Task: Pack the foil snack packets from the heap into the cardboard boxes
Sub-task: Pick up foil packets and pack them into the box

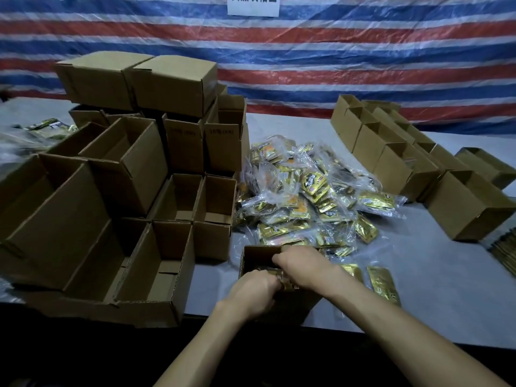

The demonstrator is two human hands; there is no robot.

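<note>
Gold foil glints between the fingers [273, 278] of the left hand [252, 289], which are curled tight round a bundle of snack packets [289, 286]. The right hand [303, 265] meets it from the other side, its fingers bent over the top of the same bundle, so both are gripping it. The bundle sits down inside the small open box [259, 251] at the near edge of the bench [435, 277], and both hands are partly sunk in with it. Just right of that box, two loose packets [384, 283] lie flat on the bench. Right up against its far wall the heap [307, 196] spreads out, gold sachets in clear wrap. Off to the left, open empty boxes [125, 247] crowd together, with closed boxes [134, 79] stacked on top further back. On the right a row of boxes [391, 152] runs away along the bench, and a stack of gold packets [502, 247] pokes in at the edge. Behind everything hangs a red, white and blue striped tarp [335, 51] with a white sign [252, 5] on it.
</note>
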